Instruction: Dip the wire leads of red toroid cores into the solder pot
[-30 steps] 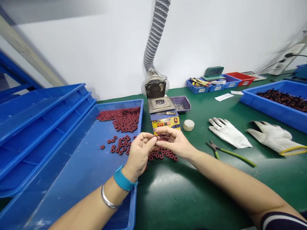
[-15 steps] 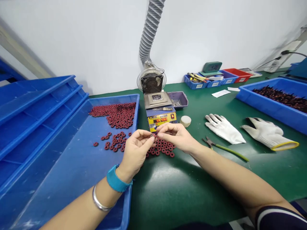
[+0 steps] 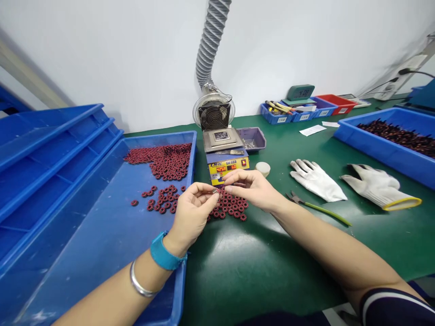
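My left hand and my right hand meet fingertip to fingertip above a small pile of red wound ring coils on the green bench. Both pinch one small ring coil between thumbs and forefingers. The left wrist wears a blue band and a metal bangle. More red ring coils lie heaped in the big blue tray to the left, with a looser cluster near its right wall.
A solder pot with a yellow display stands just behind my hands, a fan and grey extraction hose behind it. White gloves, green-handled cutters, a white puck, a blue tray of dark coils and small bins lie right.
The view has shifted slightly, so everything sits a little lower left. Both hands stay together pinching the coil over the pile, with only small finger movements.
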{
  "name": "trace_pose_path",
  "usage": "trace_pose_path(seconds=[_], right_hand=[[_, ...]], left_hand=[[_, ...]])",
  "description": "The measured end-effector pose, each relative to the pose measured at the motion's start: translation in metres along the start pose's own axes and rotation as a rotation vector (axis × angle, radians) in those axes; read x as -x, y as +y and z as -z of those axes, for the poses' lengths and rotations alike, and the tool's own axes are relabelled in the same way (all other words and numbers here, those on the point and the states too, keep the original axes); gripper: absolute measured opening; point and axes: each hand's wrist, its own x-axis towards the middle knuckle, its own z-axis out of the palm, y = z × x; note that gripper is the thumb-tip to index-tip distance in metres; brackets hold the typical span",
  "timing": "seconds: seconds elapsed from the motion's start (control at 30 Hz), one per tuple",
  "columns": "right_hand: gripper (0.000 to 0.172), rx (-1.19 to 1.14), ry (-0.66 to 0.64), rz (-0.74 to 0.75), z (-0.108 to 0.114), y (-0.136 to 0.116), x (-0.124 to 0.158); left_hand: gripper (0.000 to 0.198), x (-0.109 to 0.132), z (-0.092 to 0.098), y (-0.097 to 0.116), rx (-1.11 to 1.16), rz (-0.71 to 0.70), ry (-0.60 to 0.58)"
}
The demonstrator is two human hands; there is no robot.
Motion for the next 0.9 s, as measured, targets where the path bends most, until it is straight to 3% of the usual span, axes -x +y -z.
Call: trace_pose_path(seconds=[0.23, 0.53, 0.73, 0.9], right_hand=[[0.015, 0.11, -0.027, 0.136, 0.002, 0.002, 0.001], [0.009, 0.398, -0.067, 0.359, -0.004, -0.003, 0.01], [0.01, 0.436, -0.101, 0.375, -0.006, -0.004, 0.012], [0.011, 0.445, -0.106, 0.358, -0.007, -0.004, 0.012]], left_hand=[[0.032, 0.0, 0.0, 0.0, 0.029, 0.023, -0.019], [0.033, 0.003, 0.0, 0.005, 0.036, 0.271, -0.195], [0.026, 0.002, 0.0, 0.001, 0.008, 0.265, -0.222], [0.022, 0.0, 0.0, -0.001, 0.076, 0.273, -0.166]])
